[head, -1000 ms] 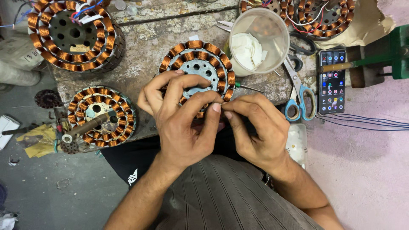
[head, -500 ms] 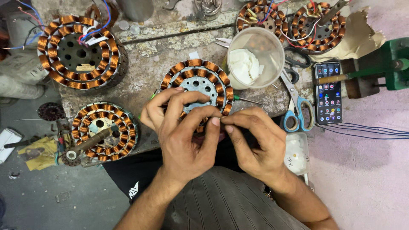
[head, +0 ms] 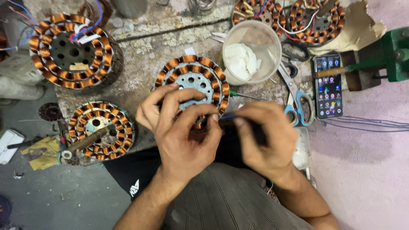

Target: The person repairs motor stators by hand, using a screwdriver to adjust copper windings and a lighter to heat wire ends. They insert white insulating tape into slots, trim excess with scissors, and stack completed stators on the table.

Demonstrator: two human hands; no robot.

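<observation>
A round motor stator [head: 194, 81] with copper coils around a grey metal hub lies on the stone slab in front of me. My left hand [head: 179, 132] grips its near edge, fingers curled over the coils. My right hand [head: 264, 136] is beside it, fingertips pinched on a thin blue wire or tool at the stator's near right edge. The pinched item is mostly hidden by the fingers.
Other copper-wound stators lie at far left [head: 70, 49], near left on a shaft [head: 100, 130], and at the back right [head: 319, 21]. A white plastic cup [head: 251, 53] with tissue, blue-handled scissors [head: 298, 104], a phone [head: 328, 85] and a green vise [head: 387, 55] sit to the right.
My right hand has shifted slightly right, away from the left hand's fingertips. The view has moved a little; the left hand keeps its grip on the stator.
</observation>
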